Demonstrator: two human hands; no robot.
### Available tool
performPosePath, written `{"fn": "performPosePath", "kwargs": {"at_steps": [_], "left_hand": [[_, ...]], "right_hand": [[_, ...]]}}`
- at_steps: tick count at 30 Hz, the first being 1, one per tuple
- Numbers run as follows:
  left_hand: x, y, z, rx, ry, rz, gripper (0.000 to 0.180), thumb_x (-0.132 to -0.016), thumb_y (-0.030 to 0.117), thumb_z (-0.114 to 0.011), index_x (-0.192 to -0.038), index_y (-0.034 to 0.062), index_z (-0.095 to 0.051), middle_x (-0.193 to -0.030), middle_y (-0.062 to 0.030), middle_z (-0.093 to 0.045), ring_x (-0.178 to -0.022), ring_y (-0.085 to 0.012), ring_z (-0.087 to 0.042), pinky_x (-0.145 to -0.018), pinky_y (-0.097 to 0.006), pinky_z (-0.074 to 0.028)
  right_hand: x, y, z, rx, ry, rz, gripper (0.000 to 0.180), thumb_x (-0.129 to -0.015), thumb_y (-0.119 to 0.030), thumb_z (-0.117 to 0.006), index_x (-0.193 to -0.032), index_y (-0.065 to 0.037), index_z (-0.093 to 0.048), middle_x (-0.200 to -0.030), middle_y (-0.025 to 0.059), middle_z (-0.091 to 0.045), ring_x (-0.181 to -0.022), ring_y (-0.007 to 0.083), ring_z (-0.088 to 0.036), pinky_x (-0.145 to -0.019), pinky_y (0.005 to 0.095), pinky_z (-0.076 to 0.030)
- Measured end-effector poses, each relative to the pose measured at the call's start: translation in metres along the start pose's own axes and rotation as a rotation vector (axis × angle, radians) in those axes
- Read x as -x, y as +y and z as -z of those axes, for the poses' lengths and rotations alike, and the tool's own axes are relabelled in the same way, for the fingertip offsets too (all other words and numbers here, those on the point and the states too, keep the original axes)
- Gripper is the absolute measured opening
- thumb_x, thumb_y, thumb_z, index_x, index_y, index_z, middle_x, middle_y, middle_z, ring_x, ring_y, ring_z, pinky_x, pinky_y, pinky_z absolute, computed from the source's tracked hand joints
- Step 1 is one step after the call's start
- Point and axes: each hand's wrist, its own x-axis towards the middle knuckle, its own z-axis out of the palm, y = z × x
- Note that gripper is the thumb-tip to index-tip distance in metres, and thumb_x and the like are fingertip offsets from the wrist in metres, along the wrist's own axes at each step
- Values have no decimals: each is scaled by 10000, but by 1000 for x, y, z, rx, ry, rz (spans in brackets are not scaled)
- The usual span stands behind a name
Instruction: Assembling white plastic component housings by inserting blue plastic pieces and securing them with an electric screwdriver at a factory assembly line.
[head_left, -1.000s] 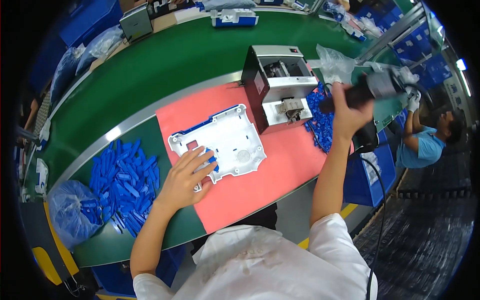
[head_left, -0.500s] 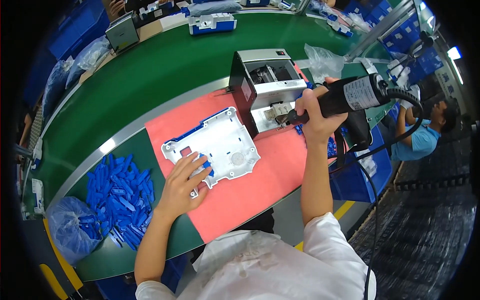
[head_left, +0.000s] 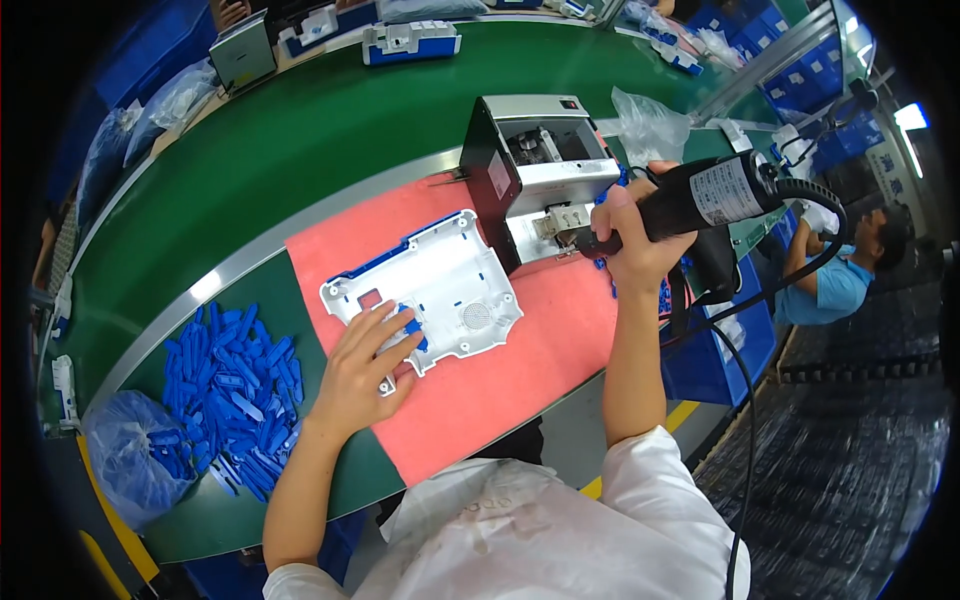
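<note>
My left hand (head_left: pixel 362 367) lies over the lower left corner of a white plastic housing (head_left: pixel 446 290), holding it down. Its fingertips press by a small blue plastic piece (head_left: pixel 411 328) inside the housing, and the fingers partly cover that piece. The housing lies open side up, with a blue strip along its far edge. In my right hand (head_left: pixel 640 232) is a black electric screwdriver (head_left: pixel 708 195), tilted with its nose toward the left. That nose is at the front outlet of a silver and black screw feeder (head_left: pixel 545 165); the bit's tip is hard to make out.
A pink mat (head_left: pixel 480 405) lies under the housing. A pile of blue plastic strips (head_left: pixel 235 385) and a clear bag (head_left: pixel 138 460) of them are at left. Beyond runs a green conveyor belt (head_left: pixel 330 130) carrying a blue-and-white unit (head_left: pixel 411 43). The screwdriver's cable (head_left: pixel 805 262) hangs at right, near a co-worker (head_left: pixel 845 265).
The blue-and-white unit on the belt has shifted slightly left. My view has moved a little; both hands stay nearly where they were, on the housing and the screwdriver.
</note>
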Motion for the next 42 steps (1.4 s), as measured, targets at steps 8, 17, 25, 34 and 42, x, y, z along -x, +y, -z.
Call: {"fn": "performPosePath", "kwargs": {"at_steps": [8,17,25,34,42], "left_hand": [[5,3,4,-16,8,-9,457,-648,130,-756,-1087,46,-657,-1280,-121,-570,-1256,-348,-482,-1029,-491,-404],[12,-4,-7,-15,68,-10,405,-680,156,-742,-1070,72,-677,-1293,-96,-571,-1241,-331,-495,-1018,-481,-424],[12,-4,-6,-8,82,-11,382,-693,185,-742,-1051,64,-682,-1266,-90,-584,-1222,-324,-505,-1026,-485,-415],[12,-6,-8,25,107,-1,412,-637,133,-751,-1038,68,-686,-1256,-92,-597,-1212,-334,-520,-1004,-484,-442],[13,-6,-9,18,107,0,377,-652,155,-751,-1012,61,-691,-1238,-91,-603,-1203,-327,-520,-1009,-469,-436]], "right_hand": [[17,-23,-29,-261,-135,-54,493,-886,-68,-582,-1312,-7,-340,-683,63,-478,-538,164,-503,-505,316,-453],[61,15,-121,-171,-408,-84,608,-708,164,-634,-1232,61,-342,-696,77,-590,-599,115,-583,-571,225,-471],[62,17,-136,-139,-354,-120,541,-788,66,-592,-1243,-2,-309,-619,74,-522,-460,150,-505,-489,319,-489],[63,23,-138,-165,-368,-107,532,-781,79,-577,-1235,0,-311,-627,80,-522,-451,152,-496,-472,323,-486],[69,29,-140,-94,-400,-62,496,-776,100,-560,-1200,13,-318,-605,81,-530,-446,151,-506,-479,311,-488]]}}
